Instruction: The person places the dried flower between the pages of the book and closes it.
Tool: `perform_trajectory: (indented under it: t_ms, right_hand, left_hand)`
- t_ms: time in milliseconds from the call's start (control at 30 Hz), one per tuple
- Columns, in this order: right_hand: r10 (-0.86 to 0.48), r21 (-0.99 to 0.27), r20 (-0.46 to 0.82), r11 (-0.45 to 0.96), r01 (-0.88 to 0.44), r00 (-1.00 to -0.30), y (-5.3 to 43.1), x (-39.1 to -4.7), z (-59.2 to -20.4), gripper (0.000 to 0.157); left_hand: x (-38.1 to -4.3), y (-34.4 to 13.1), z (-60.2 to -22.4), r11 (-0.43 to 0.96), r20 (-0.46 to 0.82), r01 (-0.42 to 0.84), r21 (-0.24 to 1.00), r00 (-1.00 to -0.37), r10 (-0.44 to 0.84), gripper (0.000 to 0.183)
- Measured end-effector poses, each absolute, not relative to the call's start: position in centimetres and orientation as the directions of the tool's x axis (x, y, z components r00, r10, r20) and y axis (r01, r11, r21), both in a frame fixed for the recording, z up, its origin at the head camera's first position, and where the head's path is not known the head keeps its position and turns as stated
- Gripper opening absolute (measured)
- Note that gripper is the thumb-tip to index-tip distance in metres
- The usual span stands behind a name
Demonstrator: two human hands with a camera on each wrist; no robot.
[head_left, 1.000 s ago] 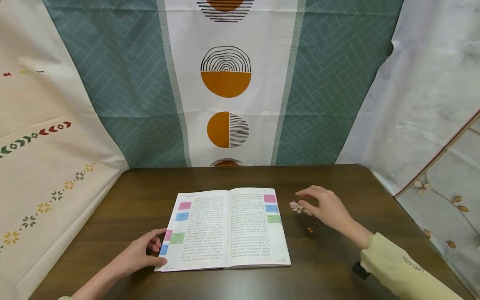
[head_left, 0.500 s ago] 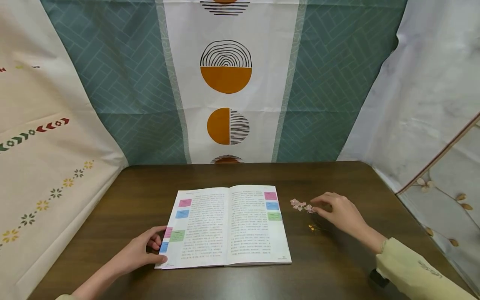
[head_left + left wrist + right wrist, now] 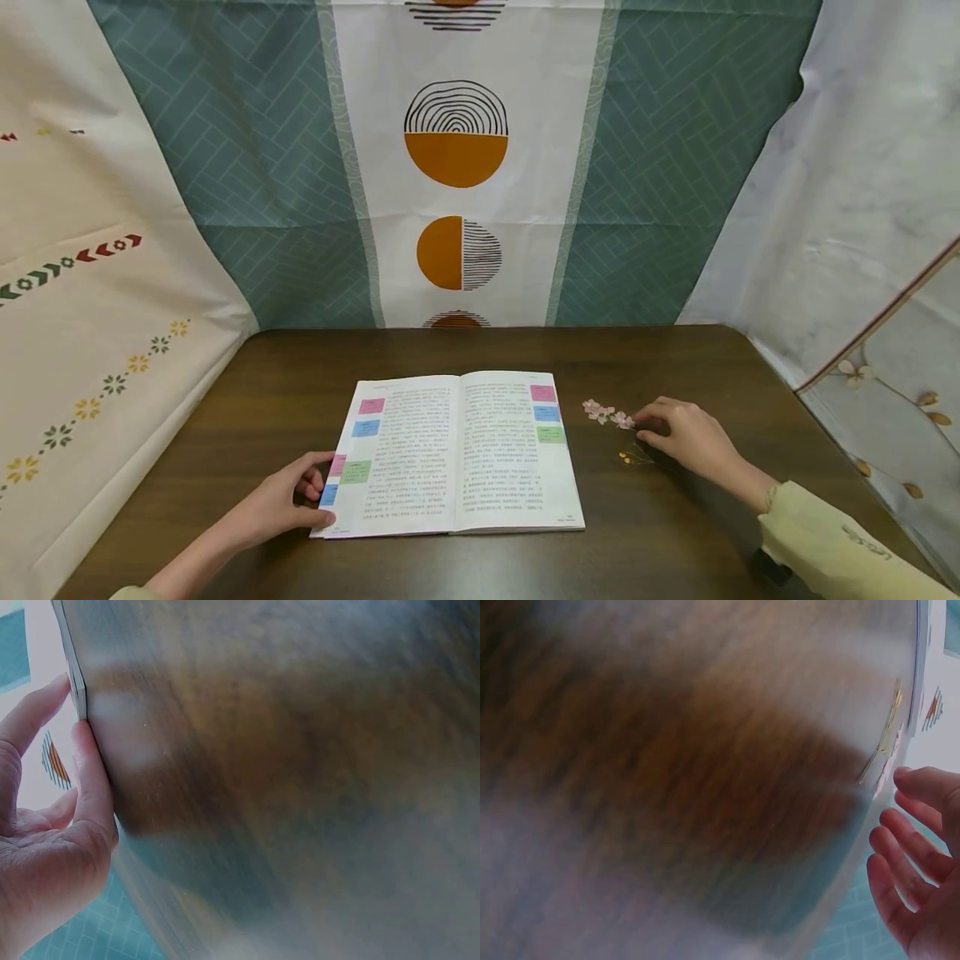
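Note:
An open book (image 3: 495, 467) with pink, blue and green tabs lies on the table. My left hand (image 3: 285, 500) is at its lower left edge, thumb on the page corner and index fingertip against the side. In the left wrist view the left hand (image 3: 56, 825) touches the book's edge with relaxed fingers. My right hand (image 3: 693, 437) is right of the book, its thumb and index fingertips apart at the right end of a pink flower sprig (image 3: 607, 413). The right wrist view shows the right hand (image 3: 922, 855) loosely bent; whether it touches the sprig is unclear.
A yellow flower sprig (image 3: 630, 457) lies just below the pink one, partly under the right hand's shadow. The brown wooden table (image 3: 510, 571) ends at a green and white patterned cloth (image 3: 637, 167). Cream and marbled cloths hang at the sides.
My right hand has moved right and slightly down, from over the pink sprig to its right end, uncovering the pink and yellow flowers. The left hand stays at the book's edge.

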State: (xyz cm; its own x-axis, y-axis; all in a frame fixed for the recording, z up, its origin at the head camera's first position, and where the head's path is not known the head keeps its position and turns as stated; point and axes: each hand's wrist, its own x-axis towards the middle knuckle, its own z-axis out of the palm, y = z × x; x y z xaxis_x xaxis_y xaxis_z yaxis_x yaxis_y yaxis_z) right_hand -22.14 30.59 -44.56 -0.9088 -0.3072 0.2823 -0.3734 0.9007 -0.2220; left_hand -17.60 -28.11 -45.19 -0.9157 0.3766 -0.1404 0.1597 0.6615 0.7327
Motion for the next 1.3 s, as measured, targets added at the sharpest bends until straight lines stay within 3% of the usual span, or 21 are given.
perform_trajectory:
  t_ms: [700,1033,1300]
  right_hand:
    - [-0.416,-0.199,0.194,0.870,-0.451,-0.889,31.5,-23.7,-43.8,0.010]
    - [-0.448,-0.134,0.230,0.865,-0.484,-0.864,31.6,-25.1,-44.2,0.011]
    - [-0.479,-0.163,0.186,0.846,-0.507,-0.858,32.8,-26.4,-44.2,0.004]
  left_hand:
    - [-17.7,-28.0,-45.2,0.655,-0.138,0.157,0.739,-0.917,0.376,0.084]
    - [-17.5,-28.2,-45.4,0.648,-0.134,0.156,0.745,-0.917,0.375,0.083]
    - [-17.6,-28.2,-45.4,0.656,-0.140,0.154,0.739,-0.917,0.373,0.084]
